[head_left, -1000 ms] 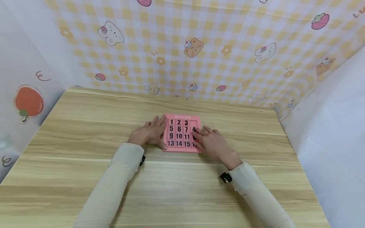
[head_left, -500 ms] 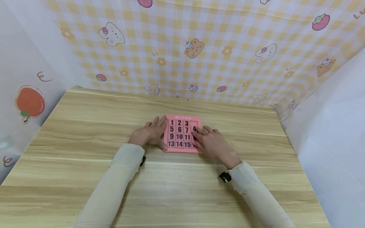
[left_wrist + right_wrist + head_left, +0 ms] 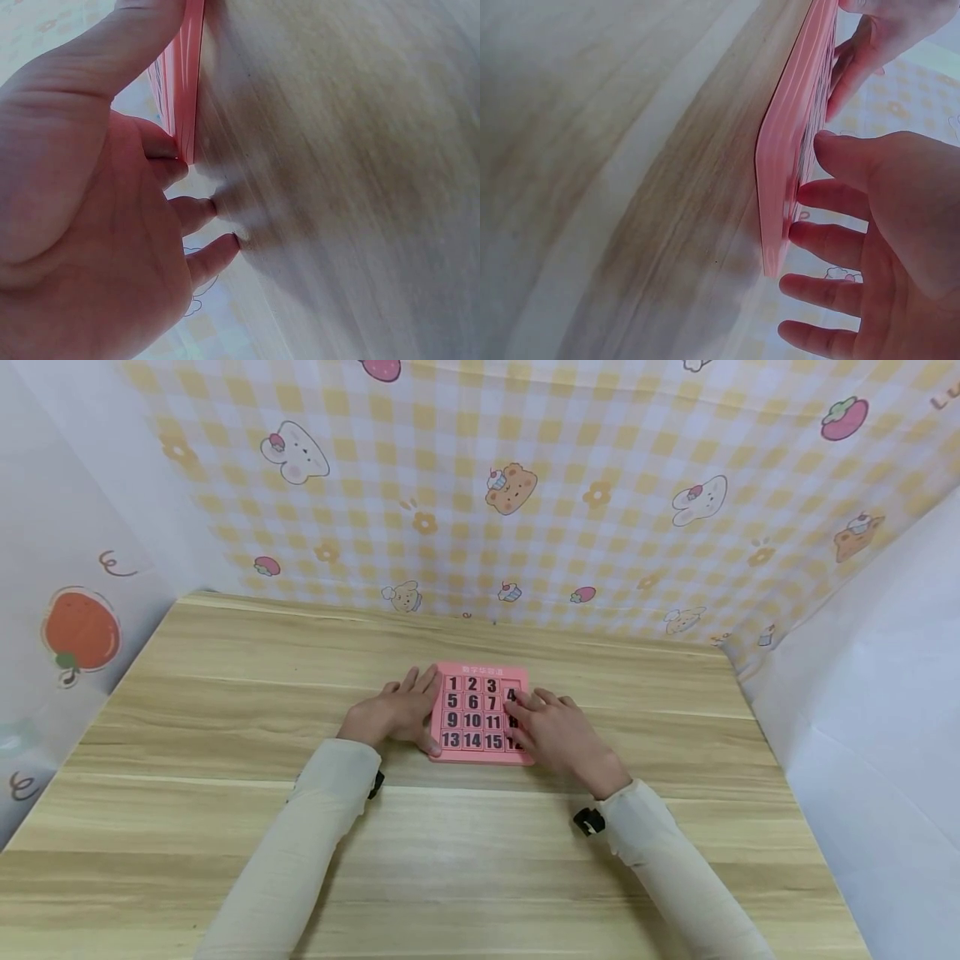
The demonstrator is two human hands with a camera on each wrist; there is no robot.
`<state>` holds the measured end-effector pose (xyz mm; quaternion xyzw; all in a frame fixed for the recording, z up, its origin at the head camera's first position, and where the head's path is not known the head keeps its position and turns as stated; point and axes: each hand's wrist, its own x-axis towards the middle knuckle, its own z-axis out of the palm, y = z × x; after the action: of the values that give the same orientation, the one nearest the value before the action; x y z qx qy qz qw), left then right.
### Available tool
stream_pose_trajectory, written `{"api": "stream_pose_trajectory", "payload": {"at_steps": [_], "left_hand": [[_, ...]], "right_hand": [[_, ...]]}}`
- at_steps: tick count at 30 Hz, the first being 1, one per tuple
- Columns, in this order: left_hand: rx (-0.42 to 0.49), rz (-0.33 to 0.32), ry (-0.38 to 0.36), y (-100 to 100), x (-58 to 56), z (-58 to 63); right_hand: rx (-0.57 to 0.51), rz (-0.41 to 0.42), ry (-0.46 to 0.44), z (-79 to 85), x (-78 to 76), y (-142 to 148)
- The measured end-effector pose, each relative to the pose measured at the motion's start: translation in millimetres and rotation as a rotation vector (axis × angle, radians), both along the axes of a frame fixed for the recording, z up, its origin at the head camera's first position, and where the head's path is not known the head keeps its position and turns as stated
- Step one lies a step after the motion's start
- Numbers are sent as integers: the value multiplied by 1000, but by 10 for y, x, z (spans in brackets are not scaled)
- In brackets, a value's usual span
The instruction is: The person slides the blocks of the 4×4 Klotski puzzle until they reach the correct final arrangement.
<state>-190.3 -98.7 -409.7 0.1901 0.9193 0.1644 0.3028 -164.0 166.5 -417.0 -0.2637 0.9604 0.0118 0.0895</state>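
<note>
A pink sliding number puzzle lies flat on the table. My left hand rests against its left side, thumb at the near corner and forefinger at the far end of that edge. Its other fingers are spread towards the tabletop. My right hand reaches over the right column, fingertips touching the tiles. The 4 tile sits partly in the gap at the top right, a little above the 7's row. Below it, the 8 and 12 are partly covered. In the right wrist view, the thumb and fingers of my right hand are extended.
The wood-grain table stretches around the puzzle. A yellow checked cloth with cartoon prints hangs behind its far edge. White sheets hang at both sides. A black strap piece sits at the right wrist.
The 4 tile has slid slightly away from me into the gap, with my right fingers moving along. More of the 8 and 12 shows. My left hand stays in place.
</note>
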Motion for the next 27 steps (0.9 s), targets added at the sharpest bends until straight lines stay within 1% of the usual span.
{"api": "stream_pose_trajectory", "payload": {"at_steps": [11,18,27], "left_hand": [[7,4,-7,8,-2,-14],[3,0,0,2,-7,-7],[3,-3,-10,5,-19,-35]], "right_hand": [[-8,-17,-14,10,-56,-28],[-26,-14,-9,6,-100,-32],[-8,-22,-10,-27,-148,-31]]}}
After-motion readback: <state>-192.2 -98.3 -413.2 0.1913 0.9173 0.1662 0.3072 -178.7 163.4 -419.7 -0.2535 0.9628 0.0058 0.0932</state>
